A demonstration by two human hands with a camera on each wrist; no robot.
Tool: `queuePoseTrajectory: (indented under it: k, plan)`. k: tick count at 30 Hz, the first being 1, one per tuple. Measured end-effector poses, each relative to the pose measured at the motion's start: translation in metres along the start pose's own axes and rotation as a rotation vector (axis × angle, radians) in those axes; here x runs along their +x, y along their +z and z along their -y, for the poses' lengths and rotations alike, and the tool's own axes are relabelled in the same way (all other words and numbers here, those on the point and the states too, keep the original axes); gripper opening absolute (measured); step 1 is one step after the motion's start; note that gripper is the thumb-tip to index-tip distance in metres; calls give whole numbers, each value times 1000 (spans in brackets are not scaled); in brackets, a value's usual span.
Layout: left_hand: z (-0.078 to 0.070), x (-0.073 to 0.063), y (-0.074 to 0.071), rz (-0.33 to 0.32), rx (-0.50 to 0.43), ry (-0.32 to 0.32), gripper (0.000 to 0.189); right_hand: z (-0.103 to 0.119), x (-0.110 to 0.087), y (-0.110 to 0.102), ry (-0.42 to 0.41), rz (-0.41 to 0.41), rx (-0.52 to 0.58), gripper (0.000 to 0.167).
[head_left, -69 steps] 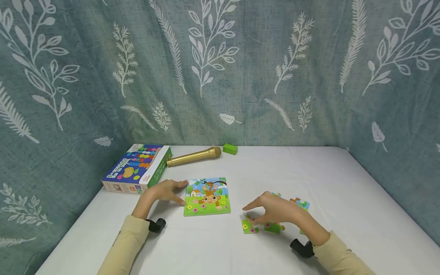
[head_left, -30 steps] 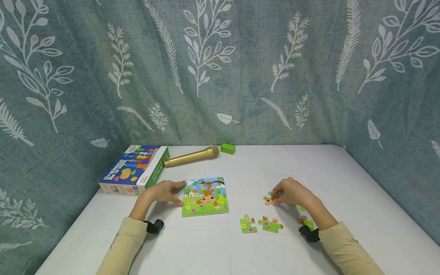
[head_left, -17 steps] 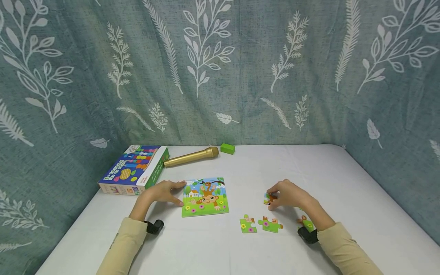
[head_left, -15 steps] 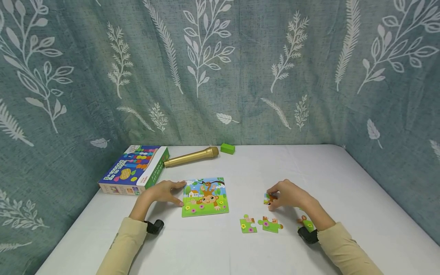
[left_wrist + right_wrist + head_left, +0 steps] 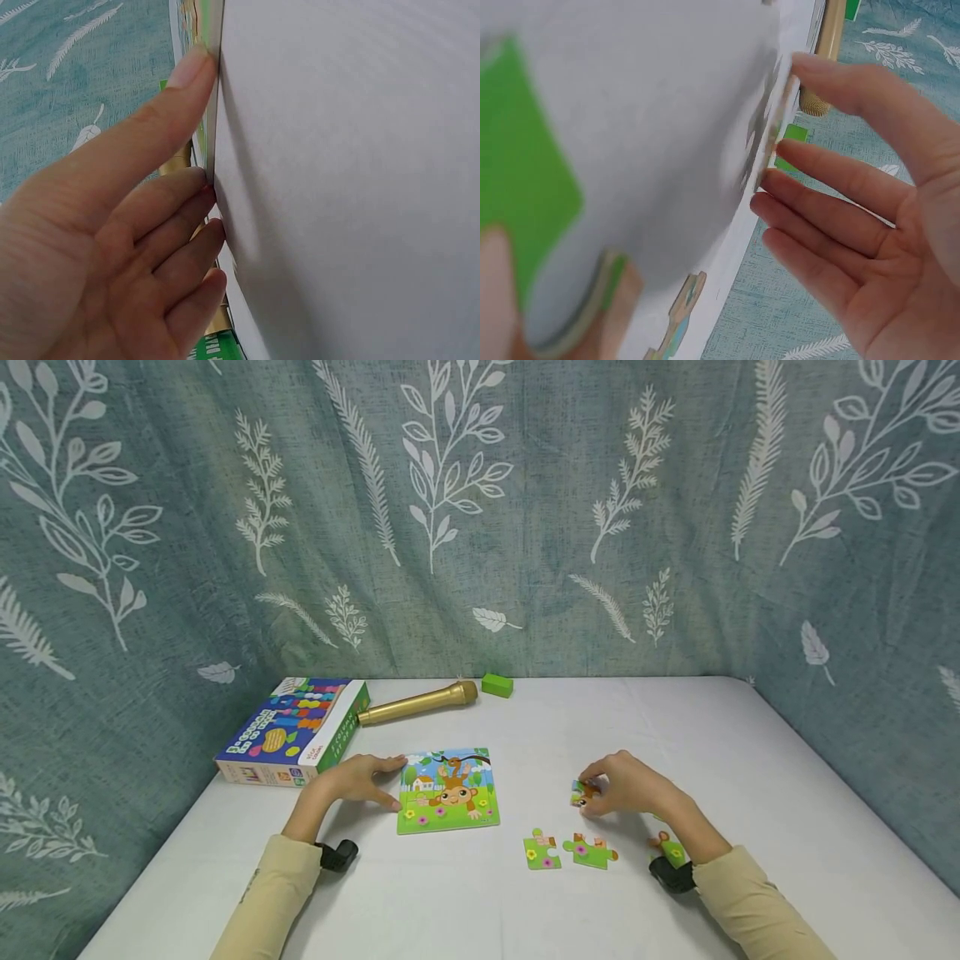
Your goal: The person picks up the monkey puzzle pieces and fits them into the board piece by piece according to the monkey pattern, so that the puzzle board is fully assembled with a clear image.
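Since the picture about half a second back, the right hand (image 5: 628, 785) has edged slightly toward the left of the frame, taking a puzzle piece (image 5: 577, 793) along with it; against the earliest frame, it has travelled up from the two loose pieces (image 5: 540, 853) (image 5: 594, 857) at lower centre-right, which now lie in plain sight, just beside each other but apart; the left hand (image 5: 352, 779) looks unmoved; I judge this to be small adjustment of one piece among the others, with the arranging unfinished.

That piece sits right of the frame's centre, above the loose pair; thumb and fingertips pinch it across opposite edges, spread about its width; the right wrist view shows its thin side bridging the gap between them; whether it touches or joins a neighbour behind the hand, I cannot tell.

Left of centre, the left hand is spread loosely, thumb and fingertips touching the left edge of the monkey panel (image 5: 448, 791) without curling round it; another piece (image 5: 673, 853) shows partly at lower right, beside the black wrist mount (image 5: 672, 875).
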State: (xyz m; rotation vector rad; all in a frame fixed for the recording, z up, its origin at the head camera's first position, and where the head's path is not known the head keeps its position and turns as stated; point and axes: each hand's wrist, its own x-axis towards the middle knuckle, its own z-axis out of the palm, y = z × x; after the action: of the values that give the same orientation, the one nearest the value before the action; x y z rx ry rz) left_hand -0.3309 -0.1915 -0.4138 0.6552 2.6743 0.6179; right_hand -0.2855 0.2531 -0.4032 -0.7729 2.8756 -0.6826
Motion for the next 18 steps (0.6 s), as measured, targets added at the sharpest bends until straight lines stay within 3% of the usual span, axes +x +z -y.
queuePoseTrajectory:
  k: [9, 18]
  plan:
    - [1, -1, -1, -8, 7, 1, 85, 3, 1, -2, -57, -52, 65, 34]
    - [0, -2, -1, -14, 2, 26, 84, 6, 2, -1, -160, -152, 28, 34]
